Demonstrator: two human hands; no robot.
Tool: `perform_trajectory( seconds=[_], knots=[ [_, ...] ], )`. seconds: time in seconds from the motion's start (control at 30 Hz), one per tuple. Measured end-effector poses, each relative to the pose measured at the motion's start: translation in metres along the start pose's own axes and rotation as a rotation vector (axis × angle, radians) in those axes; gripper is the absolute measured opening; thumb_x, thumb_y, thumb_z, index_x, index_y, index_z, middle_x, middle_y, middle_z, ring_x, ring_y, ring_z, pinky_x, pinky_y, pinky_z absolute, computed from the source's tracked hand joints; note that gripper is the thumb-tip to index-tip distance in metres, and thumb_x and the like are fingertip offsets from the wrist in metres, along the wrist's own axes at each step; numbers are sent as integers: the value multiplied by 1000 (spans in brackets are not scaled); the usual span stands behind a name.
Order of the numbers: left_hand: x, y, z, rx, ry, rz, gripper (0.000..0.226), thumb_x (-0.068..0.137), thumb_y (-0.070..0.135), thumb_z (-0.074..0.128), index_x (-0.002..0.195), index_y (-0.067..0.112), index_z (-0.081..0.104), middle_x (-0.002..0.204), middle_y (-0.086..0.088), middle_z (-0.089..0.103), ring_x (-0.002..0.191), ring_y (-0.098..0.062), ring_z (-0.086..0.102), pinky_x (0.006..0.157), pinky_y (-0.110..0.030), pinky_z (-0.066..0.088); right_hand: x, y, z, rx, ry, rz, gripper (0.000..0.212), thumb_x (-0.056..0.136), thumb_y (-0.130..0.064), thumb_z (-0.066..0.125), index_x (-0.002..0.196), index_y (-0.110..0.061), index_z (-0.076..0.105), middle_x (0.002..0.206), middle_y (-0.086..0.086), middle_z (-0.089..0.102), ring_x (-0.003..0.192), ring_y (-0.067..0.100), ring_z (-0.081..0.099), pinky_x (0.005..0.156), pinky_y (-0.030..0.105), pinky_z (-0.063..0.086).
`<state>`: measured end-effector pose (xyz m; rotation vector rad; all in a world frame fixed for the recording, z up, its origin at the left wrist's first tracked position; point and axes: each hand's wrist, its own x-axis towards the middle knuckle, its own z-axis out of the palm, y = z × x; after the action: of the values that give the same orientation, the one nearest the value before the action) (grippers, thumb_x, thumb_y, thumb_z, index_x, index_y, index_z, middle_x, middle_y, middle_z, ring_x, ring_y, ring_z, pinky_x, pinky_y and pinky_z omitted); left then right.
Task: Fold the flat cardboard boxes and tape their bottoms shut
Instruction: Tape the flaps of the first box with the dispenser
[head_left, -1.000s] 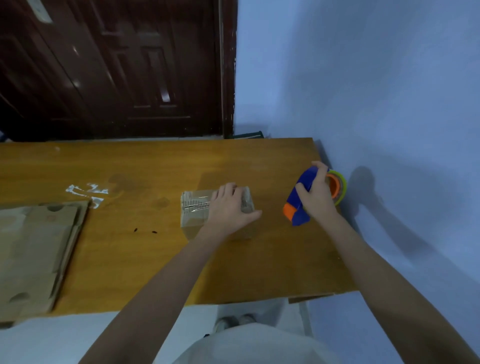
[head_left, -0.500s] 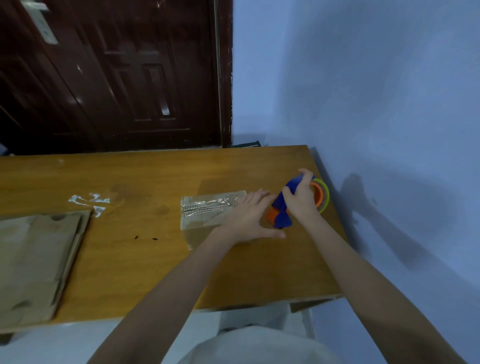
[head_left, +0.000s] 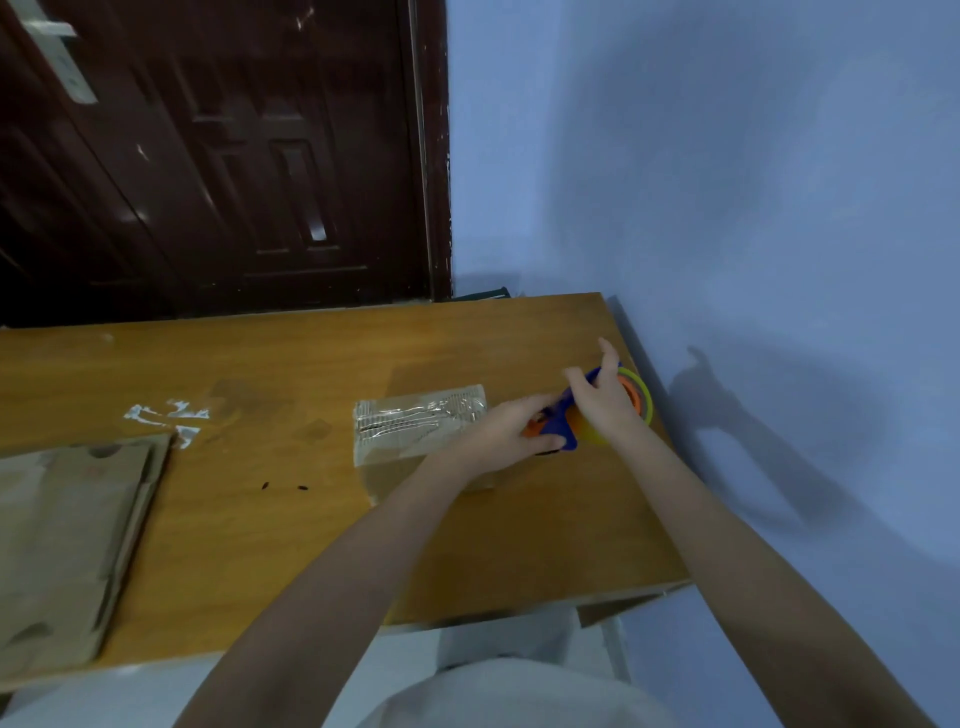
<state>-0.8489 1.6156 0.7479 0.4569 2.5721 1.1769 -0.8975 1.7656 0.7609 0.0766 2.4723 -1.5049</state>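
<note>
We find the taped cardboard box (head_left: 421, 431) mid-table, long axis left-right, immediately left of both hands: left hand (head_left: 511, 434) and right hand (head_left: 602, 402) both grasp the tape dispenser (head_left: 566, 434), left nearer.

A single head-worn view looks forward and steeply down from above the person's arms. It faces the wooden table (head_left: 270, 519), the dark door (head_left: 218, 156) and the blue wall (head_left: 727, 182) beyond the fingers (head_left: 605, 353). Both forearms reach away from the lens, near at the bottom edge.
</note>
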Motion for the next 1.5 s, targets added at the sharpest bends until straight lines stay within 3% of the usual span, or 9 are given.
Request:
perform_trajectory(
  seconds=[0.07,0.17,0.27,0.37,0.63,0.8,1.0,1.27,1.5],
  knots=[
    [4,1,-6,-21,-28,-3,51,91,30,60,138,18,43,130,0,57,114,-14,55,97,-33,47,-5,3,-10,-36,-102,1,72,95,-43,49,150,-33,4,147,3,31,128,23,40,91,28,35],
    [11,0,-16,-37,-92,-25,49,91,29,59,137,17,46,129,0,57,113,-14,56,96,-31,48,-14,14,-25,-141,-323,-15,98,77,-60,63,149,-39,1,117,-13,42,116,17,41,87,27,39],
    [16,4,-23,-137,-207,-62,41,92,22,59,131,11,53,117,1,61,102,-9,59,84,-17,49,-20,31,-35,-285,-479,-44,117,64,-49,82,147,-43,0,133,-10,35,127,15,38,102,35,41],
    [27,9,-30,-87,-328,-97,39,93,27,57,128,10,55,118,-4,62,103,-14,61,88,-25,52,-25,42,-34,-353,-505,-77,123,62,-39,86,148,-39,-2,141,-6,32,130,15,36,107,40,39],
    [53,25,-28,-100,-570,-452,48,94,38,53,126,3,54,100,-14,68,96,-33,68,87,-43,55,-31,71,-22,-61,-462,127,47,90,-23,65,131,-18,44,118,3,59,110,18,55,96,34,44],
    [63,24,-18,-63,-439,-528,61,96,50,42,143,11,36,131,-19,55,95,-30,68,85,-37,55,-26,86,-24,162,-497,384,41,89,-17,66,124,-21,45,115,17,64,104,34,62,94,50,48],
    [59,13,-21,-104,-372,-491,65,96,47,44,145,5,29,133,-19,52,105,-30,63,89,-36,52,-19,80,-30,296,-508,572,23,97,-28,51,106,-9,59,80,12,71,72,26,66,68,35,54],
    [60,2,8,208,-213,-301,43,87,36,65,117,5,61,118,-11,63,106,-25,58,90,-37,49,-7,73,-28,264,-522,634,42,87,-38,60,116,-8,54,87,17,66,74,29,65,72,37,53],
    [66,-8,27,294,-15,-286,23,88,35,63,100,16,66,104,-2,66,97,-19,61,81,-35,52,-10,69,-34,238,-530,657,37,93,-37,53,116,-8,54,96,18,63,78,30,64,78,40,51]
  ],
)
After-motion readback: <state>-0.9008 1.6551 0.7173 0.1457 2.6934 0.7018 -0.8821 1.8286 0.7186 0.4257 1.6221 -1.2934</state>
